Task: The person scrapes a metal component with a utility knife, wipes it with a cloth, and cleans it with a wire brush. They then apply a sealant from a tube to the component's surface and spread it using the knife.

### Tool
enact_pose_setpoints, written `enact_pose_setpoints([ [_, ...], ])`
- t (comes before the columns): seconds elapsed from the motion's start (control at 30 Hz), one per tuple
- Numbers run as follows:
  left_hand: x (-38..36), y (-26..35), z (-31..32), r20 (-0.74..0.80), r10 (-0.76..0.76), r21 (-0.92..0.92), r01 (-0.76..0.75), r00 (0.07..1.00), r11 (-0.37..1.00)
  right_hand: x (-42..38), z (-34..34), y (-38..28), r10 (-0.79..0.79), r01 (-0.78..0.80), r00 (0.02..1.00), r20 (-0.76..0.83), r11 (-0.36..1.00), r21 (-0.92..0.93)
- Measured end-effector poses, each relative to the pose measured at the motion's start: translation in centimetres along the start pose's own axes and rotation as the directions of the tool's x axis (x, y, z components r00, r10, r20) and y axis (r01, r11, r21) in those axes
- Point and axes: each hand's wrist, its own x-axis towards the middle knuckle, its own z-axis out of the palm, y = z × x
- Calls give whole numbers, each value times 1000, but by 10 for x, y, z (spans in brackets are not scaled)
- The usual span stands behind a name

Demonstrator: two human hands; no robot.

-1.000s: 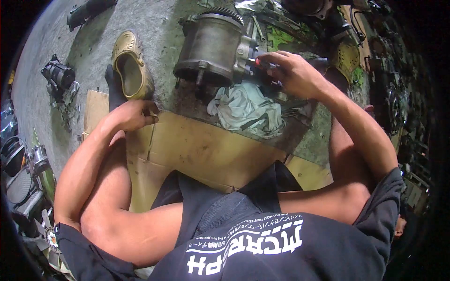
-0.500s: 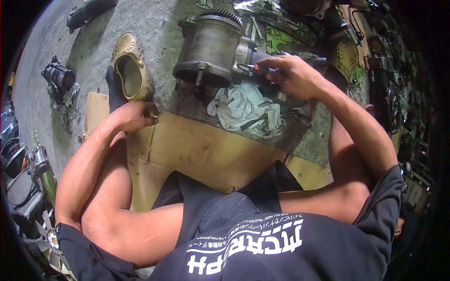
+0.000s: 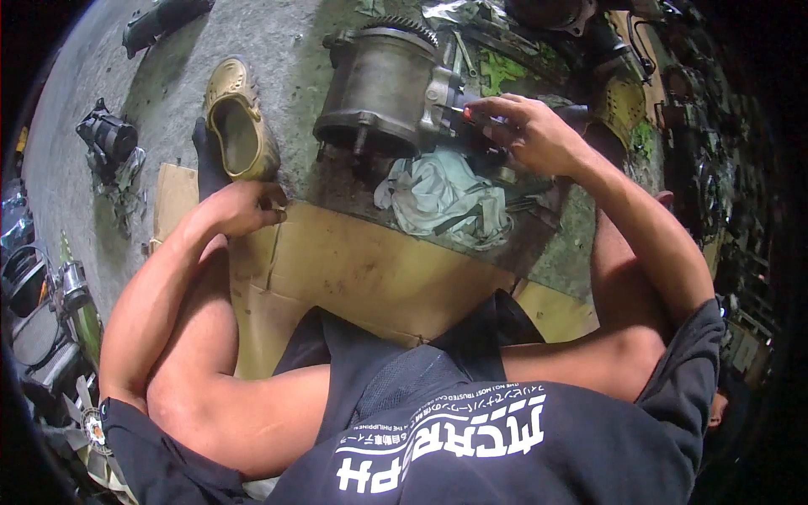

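Observation:
I sit on a sheet of cardboard (image 3: pixel 362 269) on a concrete floor. A large grey metal cylinder housing (image 3: pixel 379 84) with a toothed ring at its far end lies ahead of me. My right hand (image 3: pixel 526 130) grips a red-and-black handled tool (image 3: pixel 471 116) whose tip rests against the housing's right side. My left hand (image 3: pixel 244 206) is closed in a loose fist and rests on the cardboard's left edge, holding nothing I can see. A crumpled pale rag (image 3: pixel 442 194) lies just below the housing.
A tan clog (image 3: pixel 240 126) stands left of the housing, a second one (image 3: pixel 621 105) at the far right. A black motor part (image 3: pixel 105 135) lies at the left. Loose tools and engine parts crowd the far right and the left edge.
My right hand has shifted the tool slightly along the housing's right side and back. My left hand has stayed put on the cardboard.

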Motion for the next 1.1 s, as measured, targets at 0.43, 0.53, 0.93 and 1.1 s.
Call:
enact_pose_setpoints([
  [0.43,4,-7,5,-16,13,12,-13,1000,1000,0,-5,3,35,-34,995,97,999,-18],
  [0.53,5,-10,4,-15,32,27,-32,999,999,-2,-7,-1,-44,59,987,152,993,-98],
  [0.93,2,20,-5,8,131,59,-132,991,990,-61,93,-26,89,-90,933,349,996,-11],
  [1.1,-14,55,-18,14,92,162,-93,996,982,-74,153,-25,346,-386,922,172,816,429],
])
